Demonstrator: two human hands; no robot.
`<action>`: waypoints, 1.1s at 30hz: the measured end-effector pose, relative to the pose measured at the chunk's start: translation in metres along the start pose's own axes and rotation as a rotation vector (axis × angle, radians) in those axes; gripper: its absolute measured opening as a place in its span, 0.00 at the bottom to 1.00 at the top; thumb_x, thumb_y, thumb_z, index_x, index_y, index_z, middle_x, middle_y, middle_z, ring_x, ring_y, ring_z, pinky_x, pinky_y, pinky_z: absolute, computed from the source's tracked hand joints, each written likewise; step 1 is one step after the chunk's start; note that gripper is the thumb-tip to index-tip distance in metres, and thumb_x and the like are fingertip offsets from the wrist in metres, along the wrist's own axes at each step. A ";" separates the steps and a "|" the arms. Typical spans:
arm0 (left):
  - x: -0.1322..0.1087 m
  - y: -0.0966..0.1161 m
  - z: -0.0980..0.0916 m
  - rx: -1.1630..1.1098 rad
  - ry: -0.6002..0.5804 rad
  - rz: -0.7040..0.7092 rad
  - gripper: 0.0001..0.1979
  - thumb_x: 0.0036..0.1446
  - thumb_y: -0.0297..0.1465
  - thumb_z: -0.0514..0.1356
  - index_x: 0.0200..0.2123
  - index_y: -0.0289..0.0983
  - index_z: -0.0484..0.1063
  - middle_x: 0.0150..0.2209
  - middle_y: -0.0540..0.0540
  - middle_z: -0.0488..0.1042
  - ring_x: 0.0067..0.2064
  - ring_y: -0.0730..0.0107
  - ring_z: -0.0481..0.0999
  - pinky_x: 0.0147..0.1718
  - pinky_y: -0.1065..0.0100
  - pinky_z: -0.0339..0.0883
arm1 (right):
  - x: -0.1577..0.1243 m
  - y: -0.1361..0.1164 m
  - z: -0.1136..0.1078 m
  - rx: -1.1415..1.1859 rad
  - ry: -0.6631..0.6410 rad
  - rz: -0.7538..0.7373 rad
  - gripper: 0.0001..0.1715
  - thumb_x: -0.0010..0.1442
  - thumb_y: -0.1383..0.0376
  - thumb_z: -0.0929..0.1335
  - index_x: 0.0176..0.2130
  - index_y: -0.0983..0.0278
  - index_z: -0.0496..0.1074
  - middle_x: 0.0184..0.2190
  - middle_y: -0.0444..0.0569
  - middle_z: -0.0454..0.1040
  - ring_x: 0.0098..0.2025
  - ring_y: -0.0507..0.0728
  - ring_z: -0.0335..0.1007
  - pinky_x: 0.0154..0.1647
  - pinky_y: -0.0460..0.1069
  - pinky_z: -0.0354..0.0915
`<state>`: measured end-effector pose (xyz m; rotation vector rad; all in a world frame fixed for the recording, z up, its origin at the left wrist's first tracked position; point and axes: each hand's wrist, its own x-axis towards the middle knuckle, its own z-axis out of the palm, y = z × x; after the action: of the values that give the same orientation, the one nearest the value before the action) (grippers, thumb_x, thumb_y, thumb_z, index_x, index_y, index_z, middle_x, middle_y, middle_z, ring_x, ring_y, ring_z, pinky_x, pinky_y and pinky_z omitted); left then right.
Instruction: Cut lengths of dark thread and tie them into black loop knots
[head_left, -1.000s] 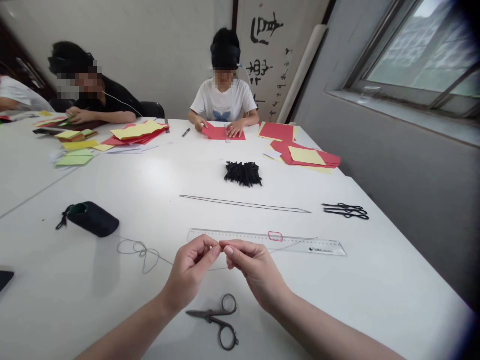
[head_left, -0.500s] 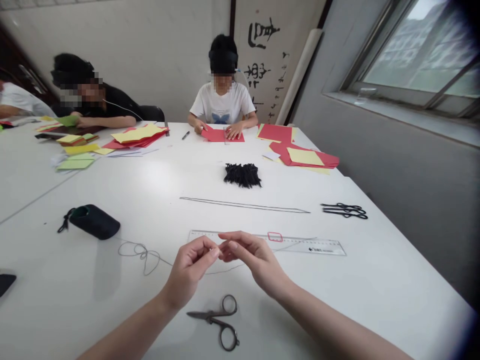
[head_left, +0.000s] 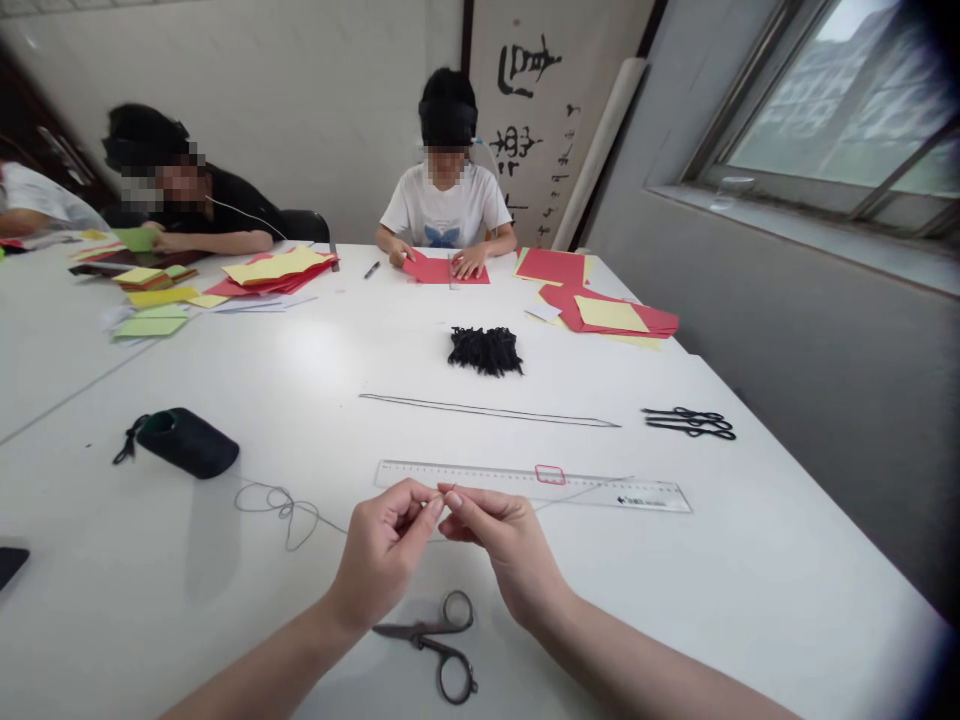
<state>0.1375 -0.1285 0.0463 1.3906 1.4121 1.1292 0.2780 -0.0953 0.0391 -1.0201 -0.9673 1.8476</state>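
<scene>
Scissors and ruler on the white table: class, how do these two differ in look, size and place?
The scissors are dark and opaque, while the ruler is see-through with printed marks. The scissors have two ring handles; the ruler is one straight strip. The scissors are shorter and lie nearer the wearer; the ruler is longer and farther off. Both lie on the white table.

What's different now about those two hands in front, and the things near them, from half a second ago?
The right hand drew its spread fingers together into a pinch beside the left hand's fingertips. The left stayed pinched; scissors and ruler stayed put.
</scene>
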 end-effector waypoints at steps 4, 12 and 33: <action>-0.001 -0.001 0.001 0.031 -0.015 0.006 0.13 0.60 0.37 0.55 0.30 0.35 0.71 0.21 0.51 0.62 0.23 0.76 0.57 0.23 0.71 0.51 | 0.001 -0.002 -0.002 -0.073 0.011 -0.060 0.19 0.47 0.52 0.74 0.32 0.64 0.80 0.27 0.48 0.75 0.30 0.52 0.65 0.38 0.50 0.65; 0.002 0.001 0.000 -0.033 -0.043 -0.023 0.14 0.59 0.38 0.56 0.26 0.35 0.69 0.20 0.53 0.56 0.23 0.76 0.53 0.22 0.71 0.48 | 0.001 -0.005 -0.005 -0.145 -0.003 -0.113 0.16 0.48 0.54 0.73 0.27 0.65 0.75 0.25 0.46 0.72 0.31 0.52 0.62 0.36 0.48 0.60; 0.007 0.006 -0.011 -0.273 -0.156 -0.275 0.12 0.53 0.39 0.61 0.26 0.36 0.70 0.13 0.59 0.45 0.18 0.81 0.41 0.18 0.71 0.35 | 0.020 -0.026 -0.032 -0.490 -0.394 -0.405 0.13 0.61 0.59 0.66 0.39 0.65 0.75 0.30 0.49 0.77 0.33 0.53 0.75 0.34 0.50 0.72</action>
<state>0.1282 -0.1219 0.0554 1.0330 1.2412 0.9702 0.3069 -0.0601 0.0436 -0.6609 -1.7824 1.5229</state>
